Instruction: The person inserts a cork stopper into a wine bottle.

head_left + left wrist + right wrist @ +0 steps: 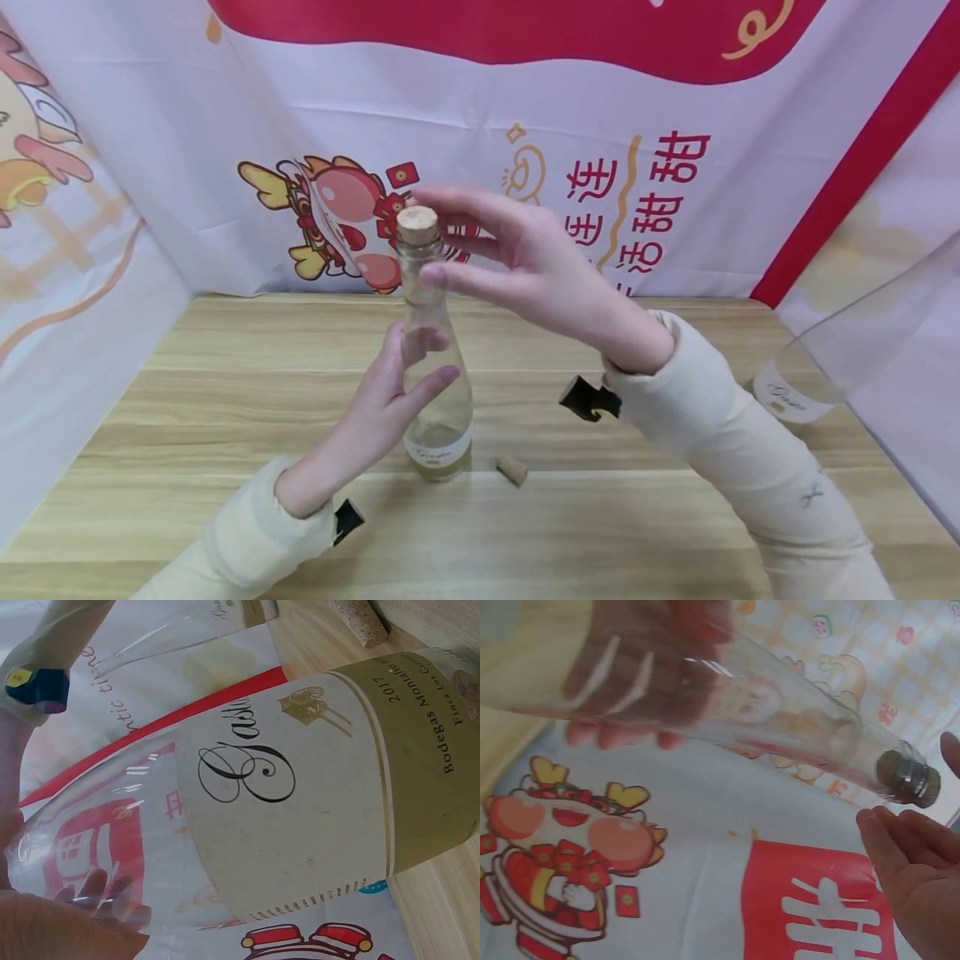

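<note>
A clear glass wine bottle (441,404) with a white and gold label stands upright on the table. Its mouth is stopped by a cork (417,222), part of which sits inside the neck in the right wrist view. My left hand (378,408) grips the bottle's body, thumb in front and fingers round the far side, seen through the glass. Beside the bottle's top is my right hand (528,254), its thumb and fingers spread apart around the neck and cork. In the right wrist view its fingertips (870,819) are close to the cork but not closed on it.
A loose cork (512,471) lies on the wooden table (600,517), just right of the bottle's base. Another clear bottle (795,392) stands at the right edge, partly behind the right sleeve. Printed cloth (465,100) hangs behind and at both sides.
</note>
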Action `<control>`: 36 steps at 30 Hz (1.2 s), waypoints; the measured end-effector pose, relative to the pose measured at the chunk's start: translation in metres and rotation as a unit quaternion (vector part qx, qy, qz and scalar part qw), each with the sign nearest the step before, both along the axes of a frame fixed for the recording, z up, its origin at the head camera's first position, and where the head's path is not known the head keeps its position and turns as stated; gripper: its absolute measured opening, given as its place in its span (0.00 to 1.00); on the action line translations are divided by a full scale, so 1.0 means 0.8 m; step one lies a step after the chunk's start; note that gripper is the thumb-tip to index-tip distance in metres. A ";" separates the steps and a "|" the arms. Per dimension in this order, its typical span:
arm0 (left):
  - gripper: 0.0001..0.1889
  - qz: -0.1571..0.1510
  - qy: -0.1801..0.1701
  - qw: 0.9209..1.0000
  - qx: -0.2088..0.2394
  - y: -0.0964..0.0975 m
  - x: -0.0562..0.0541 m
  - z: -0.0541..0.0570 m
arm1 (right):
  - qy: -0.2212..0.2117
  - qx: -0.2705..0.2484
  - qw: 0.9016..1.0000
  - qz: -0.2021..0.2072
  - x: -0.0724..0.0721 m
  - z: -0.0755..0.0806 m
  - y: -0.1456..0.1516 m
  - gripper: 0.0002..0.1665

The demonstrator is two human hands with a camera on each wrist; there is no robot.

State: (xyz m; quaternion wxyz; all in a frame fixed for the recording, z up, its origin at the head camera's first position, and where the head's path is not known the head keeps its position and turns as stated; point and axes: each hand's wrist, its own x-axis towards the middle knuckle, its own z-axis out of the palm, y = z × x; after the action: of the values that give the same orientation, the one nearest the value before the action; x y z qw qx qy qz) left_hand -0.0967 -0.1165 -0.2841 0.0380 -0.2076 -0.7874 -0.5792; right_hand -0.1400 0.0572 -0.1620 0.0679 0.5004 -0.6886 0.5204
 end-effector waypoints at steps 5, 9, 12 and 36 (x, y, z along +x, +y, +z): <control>0.28 0.006 0.001 1.000 -0.008 0.001 -0.001 -0.001 | -0.006 0.079 0.996 -0.040 -0.007 -0.033 0.015 0.37; 0.26 0.012 -0.004 1.000 -0.014 0.002 -0.001 0.000 | -0.022 0.102 0.994 -0.044 -0.008 -0.062 0.025 0.38; 0.25 0.015 -0.005 1.000 -0.017 0.002 -0.001 0.000 | -0.041 0.112 0.992 -0.042 -0.008 -0.083 0.031 0.40; 0.24 0.015 0.014 1.000 -0.012 0.003 0.000 -0.001 | -0.155 0.173 0.972 -0.028 0.006 -0.213 0.023 0.48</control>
State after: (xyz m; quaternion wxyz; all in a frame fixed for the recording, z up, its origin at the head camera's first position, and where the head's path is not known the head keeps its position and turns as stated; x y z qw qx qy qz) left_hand -0.0970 -0.1141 -0.2853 0.0551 -0.2042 -0.7964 -0.5666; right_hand -0.1354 0.0759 -0.3326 -0.1127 0.3987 -0.7840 0.4623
